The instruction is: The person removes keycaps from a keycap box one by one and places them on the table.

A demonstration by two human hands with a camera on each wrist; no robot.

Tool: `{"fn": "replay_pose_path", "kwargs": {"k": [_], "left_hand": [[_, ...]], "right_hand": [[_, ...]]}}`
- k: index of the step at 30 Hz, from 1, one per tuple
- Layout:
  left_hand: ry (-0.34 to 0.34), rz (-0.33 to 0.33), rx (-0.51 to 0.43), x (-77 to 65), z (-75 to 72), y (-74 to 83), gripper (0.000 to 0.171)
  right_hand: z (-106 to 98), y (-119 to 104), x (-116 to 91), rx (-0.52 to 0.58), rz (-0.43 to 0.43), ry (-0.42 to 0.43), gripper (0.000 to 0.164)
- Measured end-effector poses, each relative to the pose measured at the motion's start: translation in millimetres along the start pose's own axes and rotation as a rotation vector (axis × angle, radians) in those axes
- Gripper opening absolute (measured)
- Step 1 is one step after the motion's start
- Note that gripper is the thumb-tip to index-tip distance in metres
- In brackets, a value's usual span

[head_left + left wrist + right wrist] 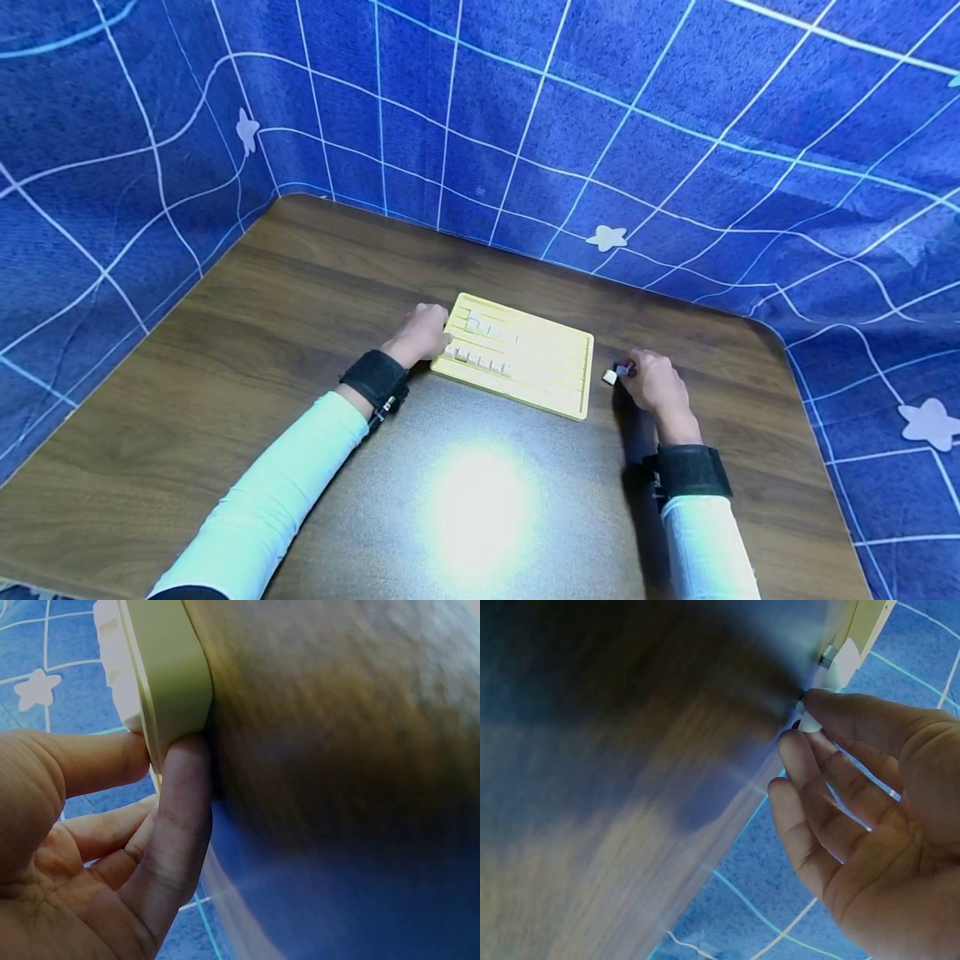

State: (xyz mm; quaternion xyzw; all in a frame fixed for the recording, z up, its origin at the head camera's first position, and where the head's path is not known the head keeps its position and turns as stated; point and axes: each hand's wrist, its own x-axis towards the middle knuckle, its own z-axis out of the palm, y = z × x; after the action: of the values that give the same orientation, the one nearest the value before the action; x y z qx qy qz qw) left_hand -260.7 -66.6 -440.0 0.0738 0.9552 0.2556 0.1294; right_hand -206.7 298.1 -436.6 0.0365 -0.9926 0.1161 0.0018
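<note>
A pale yellow tray [551, 367] with raised ridges lies flat on the table, bearing rows of small white blocks [480, 360]. At its left end, my left hand [420, 335] pinches the rim, with the thumb on the upper edge and a finger [184, 817] against the side wall. Right of the tray, my right hand [656, 383] pinches a small white block [808, 722] between thumb and forefinger, low over the wood. Another white block [610, 377] sits just beyond those fingertips, between them and the tray. The blocks' markings are too small to read.
The brown wooden table [300, 275] has a bright glare patch in front of the tray. Blue cloth [480, 125] with white lines and stars hangs along the table's back and sides. Both wrists carry black straps [375, 379].
</note>
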Motion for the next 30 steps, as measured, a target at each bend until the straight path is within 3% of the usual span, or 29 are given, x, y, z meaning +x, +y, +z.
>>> {"fn": "replay_pose_path", "kwargs": {"k": [11,18,30], "left_hand": [[0.005,-0.025,-0.001,1.9,0.0,-0.6,0.012],[0.0,-0.019,0.009,0.8,-0.3,-1.1,0.013],[-0.012,-0.02,0.016,0.4,-0.7,0.8,0.016]], "right_hand": [[-0.9,-2.2,-2.6,-0.024,0.042,-0.008,0.024],[-7.7,-2.0,-3.0,0.003,0.001,0.044,0.023],[-11.1,-37.1,11.9,0.028,-0.071,0.056,0.026]]}}
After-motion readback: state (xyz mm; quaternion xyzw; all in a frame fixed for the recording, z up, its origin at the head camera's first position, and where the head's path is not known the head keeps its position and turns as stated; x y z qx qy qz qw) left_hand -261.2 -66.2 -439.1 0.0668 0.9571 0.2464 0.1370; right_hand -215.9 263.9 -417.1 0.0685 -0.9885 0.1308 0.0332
